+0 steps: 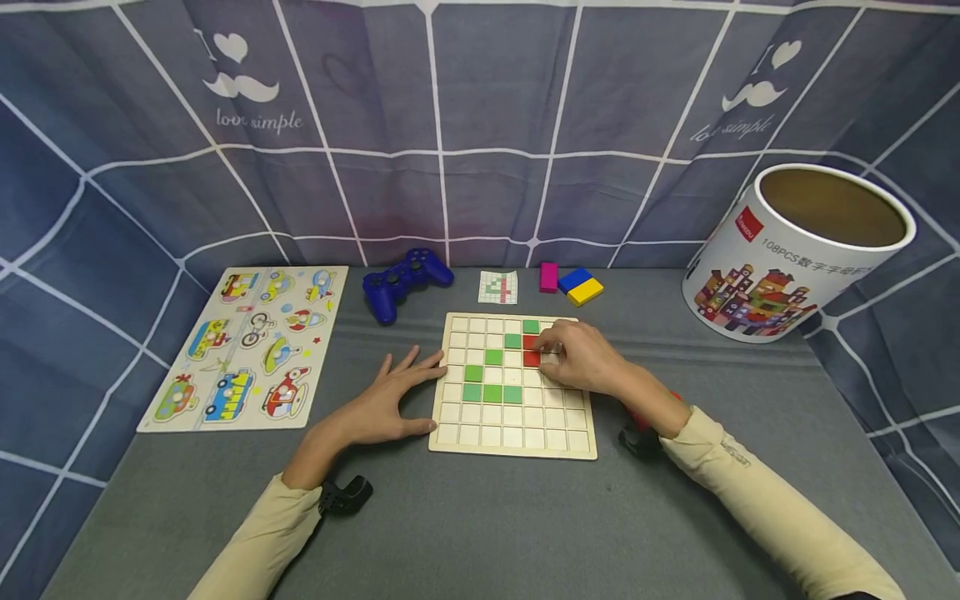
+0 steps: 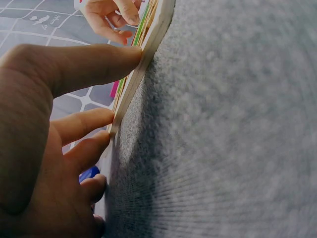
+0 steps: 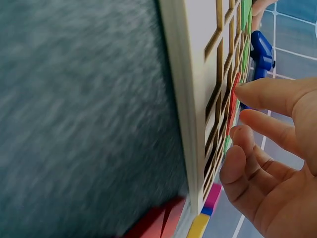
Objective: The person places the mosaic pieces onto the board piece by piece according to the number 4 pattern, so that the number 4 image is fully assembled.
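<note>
A pale wooden grid board (image 1: 459, 436) lies on the grey table, with several green tiles (image 1: 492, 393) and two red tiles (image 1: 532, 358) in its cells. My left hand (image 1: 382, 404) has its fingers spread; thumb and fingertips touch the board's left edge, as the left wrist view shows too. Over the upper right of the board, my right hand (image 1: 581, 357) is bent down with thumb and index finger at a red tile (image 3: 233, 96), seemingly pinching it. The fingers partly cover that tile, and its far edge is hidden.
Behind the board are a small pattern card (image 1: 498, 287), a magenta block (image 1: 548, 277), a blue block (image 1: 574, 278) and a yellow block (image 1: 585, 291). A blue game controller (image 1: 405, 283) and picture puzzle (image 1: 300, 408) stand left, a large tub (image 1: 750, 287) right. Red pieces (image 3: 161, 218) lie by my right wrist.
</note>
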Demonstrator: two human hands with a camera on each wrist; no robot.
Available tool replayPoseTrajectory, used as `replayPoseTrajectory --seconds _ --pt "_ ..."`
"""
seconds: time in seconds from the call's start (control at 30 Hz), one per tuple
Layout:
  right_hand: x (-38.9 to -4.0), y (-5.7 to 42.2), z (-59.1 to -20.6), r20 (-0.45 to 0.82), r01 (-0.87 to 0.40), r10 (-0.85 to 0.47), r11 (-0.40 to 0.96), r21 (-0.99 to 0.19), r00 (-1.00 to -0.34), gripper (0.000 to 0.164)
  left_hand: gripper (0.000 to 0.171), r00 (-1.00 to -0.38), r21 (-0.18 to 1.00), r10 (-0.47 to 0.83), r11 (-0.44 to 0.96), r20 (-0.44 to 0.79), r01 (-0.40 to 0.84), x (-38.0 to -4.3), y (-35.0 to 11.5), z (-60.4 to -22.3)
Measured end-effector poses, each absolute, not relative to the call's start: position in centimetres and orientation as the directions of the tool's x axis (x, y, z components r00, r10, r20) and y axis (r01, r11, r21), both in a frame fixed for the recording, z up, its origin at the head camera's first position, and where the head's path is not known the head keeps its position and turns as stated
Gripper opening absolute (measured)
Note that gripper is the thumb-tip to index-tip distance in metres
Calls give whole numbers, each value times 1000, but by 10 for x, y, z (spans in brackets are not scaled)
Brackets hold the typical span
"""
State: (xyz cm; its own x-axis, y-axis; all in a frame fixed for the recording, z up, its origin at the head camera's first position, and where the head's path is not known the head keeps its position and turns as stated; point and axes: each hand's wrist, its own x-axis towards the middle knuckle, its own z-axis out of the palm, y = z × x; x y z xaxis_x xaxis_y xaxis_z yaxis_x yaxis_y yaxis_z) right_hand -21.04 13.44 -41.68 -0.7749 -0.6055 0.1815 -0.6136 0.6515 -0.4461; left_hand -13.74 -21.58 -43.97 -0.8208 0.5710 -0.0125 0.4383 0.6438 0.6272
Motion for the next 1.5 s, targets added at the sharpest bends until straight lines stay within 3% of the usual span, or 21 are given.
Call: replayPoseTrajectory --seconds 0.6,0.97,1.5 --pt "-198 205 -413 116 -502 -505 753 -426 -855 26 81 -826 626 563 646 -5 436 -138 -221 -438" --pt "-196 204 -417 69 -440 -451 806 -396 -890 27 80 -827 627 562 645 -1 437 -136 -220 -439" --pt "-193 181 -415 183 -510 -484 729 -457 -856 28 80 -822 627 569 644 -7 439 -137 -215 -439"
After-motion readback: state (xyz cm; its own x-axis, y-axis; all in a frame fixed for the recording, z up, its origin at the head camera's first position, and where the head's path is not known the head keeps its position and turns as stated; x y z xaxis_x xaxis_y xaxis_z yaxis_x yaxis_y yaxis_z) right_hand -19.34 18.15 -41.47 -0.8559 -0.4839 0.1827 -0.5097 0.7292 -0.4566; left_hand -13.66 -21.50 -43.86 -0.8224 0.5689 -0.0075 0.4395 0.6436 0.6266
